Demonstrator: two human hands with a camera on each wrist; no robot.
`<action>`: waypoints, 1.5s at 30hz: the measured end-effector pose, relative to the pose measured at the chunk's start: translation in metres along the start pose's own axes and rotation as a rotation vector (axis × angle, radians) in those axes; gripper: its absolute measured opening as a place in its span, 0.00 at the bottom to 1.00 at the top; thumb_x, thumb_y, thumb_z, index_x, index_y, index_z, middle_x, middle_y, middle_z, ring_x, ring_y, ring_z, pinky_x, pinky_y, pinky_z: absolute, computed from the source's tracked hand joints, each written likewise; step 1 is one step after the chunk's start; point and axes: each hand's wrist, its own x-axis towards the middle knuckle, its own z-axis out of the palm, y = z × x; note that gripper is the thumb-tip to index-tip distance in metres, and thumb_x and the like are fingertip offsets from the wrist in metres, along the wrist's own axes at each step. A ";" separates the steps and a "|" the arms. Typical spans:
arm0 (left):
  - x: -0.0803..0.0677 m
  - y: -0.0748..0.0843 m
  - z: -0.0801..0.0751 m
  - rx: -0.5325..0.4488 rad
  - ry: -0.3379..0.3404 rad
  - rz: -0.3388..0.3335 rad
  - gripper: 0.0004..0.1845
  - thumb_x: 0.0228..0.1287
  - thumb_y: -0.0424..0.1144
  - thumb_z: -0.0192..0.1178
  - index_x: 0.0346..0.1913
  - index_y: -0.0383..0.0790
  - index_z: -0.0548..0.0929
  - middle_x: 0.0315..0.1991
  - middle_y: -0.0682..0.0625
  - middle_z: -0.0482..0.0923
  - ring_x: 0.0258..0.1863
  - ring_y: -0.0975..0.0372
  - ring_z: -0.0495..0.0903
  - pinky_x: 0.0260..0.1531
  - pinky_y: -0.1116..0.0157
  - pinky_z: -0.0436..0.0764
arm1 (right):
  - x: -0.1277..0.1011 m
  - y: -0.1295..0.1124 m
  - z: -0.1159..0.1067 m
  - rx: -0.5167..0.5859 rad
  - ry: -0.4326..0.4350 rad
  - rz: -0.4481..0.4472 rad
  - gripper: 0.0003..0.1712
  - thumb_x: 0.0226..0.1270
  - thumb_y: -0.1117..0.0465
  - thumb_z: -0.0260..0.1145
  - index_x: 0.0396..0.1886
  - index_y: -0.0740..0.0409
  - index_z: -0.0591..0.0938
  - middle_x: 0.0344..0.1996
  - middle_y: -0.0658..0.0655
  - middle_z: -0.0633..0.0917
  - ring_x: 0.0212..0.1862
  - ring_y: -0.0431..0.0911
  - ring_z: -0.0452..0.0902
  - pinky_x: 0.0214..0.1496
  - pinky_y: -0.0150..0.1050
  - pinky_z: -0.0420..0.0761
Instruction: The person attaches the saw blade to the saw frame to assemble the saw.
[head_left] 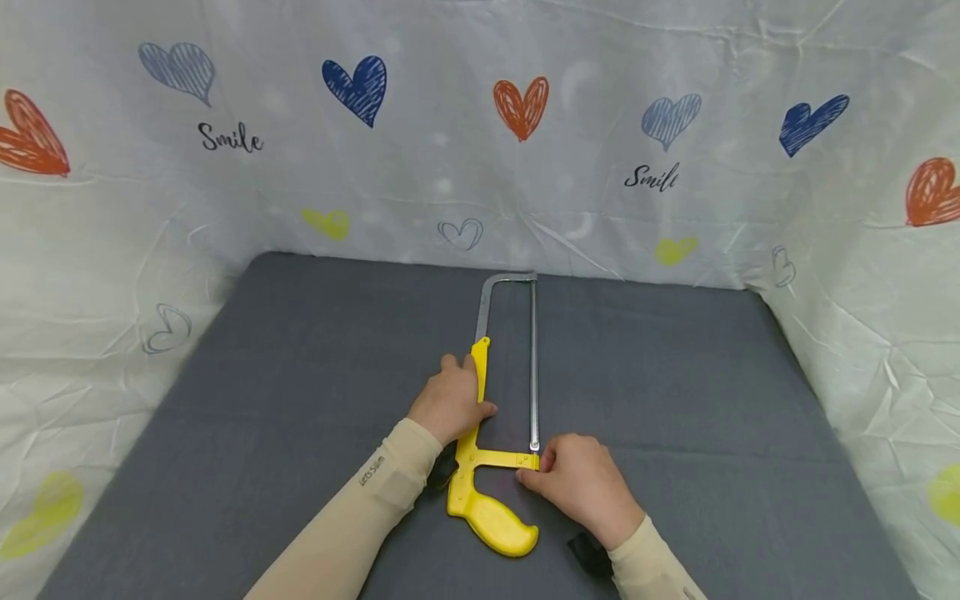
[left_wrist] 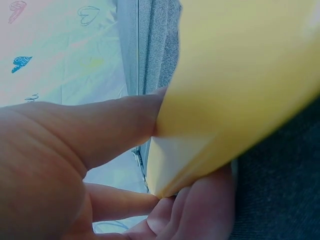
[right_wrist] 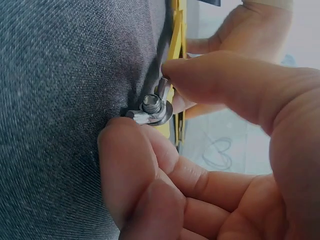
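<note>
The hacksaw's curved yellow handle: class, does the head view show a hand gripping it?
No, the handle lies untouched while the left hand holds the frame and the right hand is at the crossbar's end.

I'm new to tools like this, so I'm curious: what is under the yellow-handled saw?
Under the saw, dark grey cloth shows through its open frame and around it. What lies directly beneath the yellow handle is covered and cannot be seen.

Hacksaw (head_left: 504, 458) — yellow and silver, handle (head_left: 501, 527) nearest
</note>
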 end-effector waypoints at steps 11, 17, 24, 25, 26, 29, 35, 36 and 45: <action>0.001 0.000 0.000 0.003 -0.004 0.002 0.49 0.68 0.46 0.77 0.82 0.26 0.63 0.64 0.28 0.72 0.36 0.48 0.85 0.41 0.54 0.91 | 0.003 0.004 0.001 0.006 -0.002 -0.021 0.18 0.59 0.53 0.79 0.15 0.47 0.81 0.12 0.45 0.73 0.15 0.42 0.67 0.19 0.35 0.63; 0.001 0.000 0.001 0.000 -0.001 0.005 0.49 0.68 0.46 0.76 0.82 0.26 0.63 0.64 0.27 0.72 0.36 0.48 0.85 0.41 0.54 0.91 | 0.004 0.006 0.000 0.039 -0.017 -0.026 0.16 0.58 0.54 0.77 0.15 0.47 0.81 0.12 0.45 0.72 0.14 0.42 0.65 0.19 0.35 0.61; -0.001 0.000 0.000 -0.006 0.004 0.003 0.49 0.68 0.46 0.77 0.82 0.27 0.63 0.66 0.27 0.71 0.39 0.46 0.86 0.43 0.53 0.92 | 0.003 0.009 -0.003 0.072 -0.054 -0.018 0.13 0.58 0.55 0.75 0.17 0.47 0.82 0.12 0.44 0.73 0.15 0.41 0.64 0.20 0.35 0.62; -0.001 0.000 0.000 -0.009 0.005 0.004 0.49 0.68 0.46 0.77 0.82 0.27 0.63 0.66 0.27 0.71 0.39 0.46 0.86 0.43 0.53 0.92 | 0.003 0.009 -0.004 0.076 -0.059 -0.017 0.13 0.58 0.55 0.75 0.17 0.47 0.83 0.12 0.44 0.73 0.15 0.41 0.65 0.20 0.35 0.62; -0.001 0.000 0.000 -0.012 0.005 0.004 0.49 0.68 0.46 0.77 0.82 0.27 0.63 0.66 0.27 0.71 0.39 0.46 0.86 0.43 0.53 0.92 | 0.003 0.009 -0.004 0.078 -0.063 -0.018 0.12 0.59 0.55 0.75 0.18 0.47 0.83 0.13 0.44 0.74 0.15 0.41 0.65 0.20 0.35 0.63; -0.002 0.000 0.000 -0.018 0.008 0.002 0.49 0.68 0.46 0.77 0.82 0.27 0.63 0.64 0.27 0.72 0.39 0.47 0.86 0.43 0.53 0.92 | 0.003 0.010 -0.005 0.085 -0.071 -0.030 0.12 0.60 0.56 0.75 0.20 0.47 0.83 0.14 0.45 0.76 0.17 0.41 0.67 0.21 0.36 0.65; -0.002 0.000 0.000 -0.016 0.004 -0.001 0.49 0.68 0.46 0.76 0.83 0.28 0.62 0.64 0.27 0.74 0.40 0.47 0.86 0.45 0.52 0.92 | 0.003 0.012 -0.006 0.085 -0.080 -0.048 0.09 0.61 0.58 0.76 0.24 0.49 0.84 0.19 0.46 0.80 0.21 0.42 0.72 0.23 0.36 0.71; -0.002 0.000 0.000 -0.015 0.004 -0.003 0.49 0.69 0.46 0.76 0.83 0.28 0.62 0.64 0.27 0.74 0.41 0.47 0.86 0.46 0.52 0.92 | 0.002 0.013 -0.006 0.085 -0.082 -0.050 0.09 0.61 0.58 0.76 0.25 0.50 0.84 0.20 0.46 0.81 0.21 0.42 0.73 0.24 0.36 0.71; -0.002 -0.001 0.002 -0.012 0.002 -0.011 0.49 0.69 0.47 0.76 0.83 0.29 0.62 0.64 0.27 0.74 0.41 0.47 0.86 0.46 0.51 0.92 | 0.001 0.015 -0.006 0.077 -0.067 -0.092 0.09 0.64 0.59 0.75 0.26 0.49 0.85 0.19 0.45 0.81 0.20 0.41 0.72 0.23 0.36 0.71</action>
